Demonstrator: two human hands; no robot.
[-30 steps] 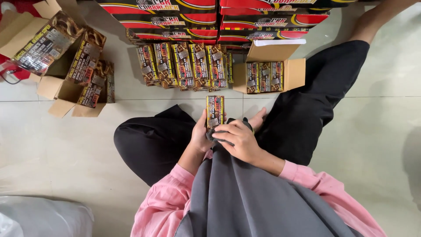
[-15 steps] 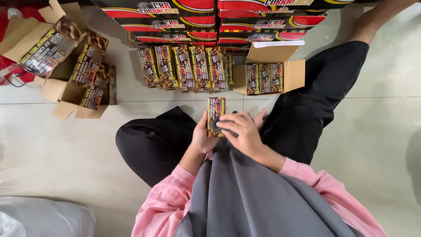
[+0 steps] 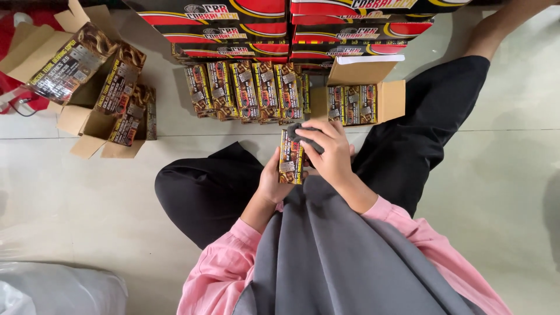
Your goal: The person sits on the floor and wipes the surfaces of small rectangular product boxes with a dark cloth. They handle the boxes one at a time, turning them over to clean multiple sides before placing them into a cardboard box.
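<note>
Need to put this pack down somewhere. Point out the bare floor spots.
Bare tile lies between the open cartons on the left and the bent knee, and wide on the right past the other leg. Crowded straight ahead: the row of packs, small open box and stacked cartons.

Held between left hand [image 3: 274,181] and right hand [image 3: 329,153]: one slim packet [image 3: 291,156], upright, over the lap. Just beyond the hands, on the floor [image 3: 87,204]: a row of packets [image 3: 245,90], standing side by side. Right of that row, just ahead of the right hand: a small open carton [image 3: 373,73] with packets inside. Behind both: stacked flat boxes [image 3: 233,23]. Well off to the left of the left hand: open cartons [image 3: 81,122] with packets leaning inside. Near left, behind the left hand: a plastic bag [image 3: 52,289].
</note>
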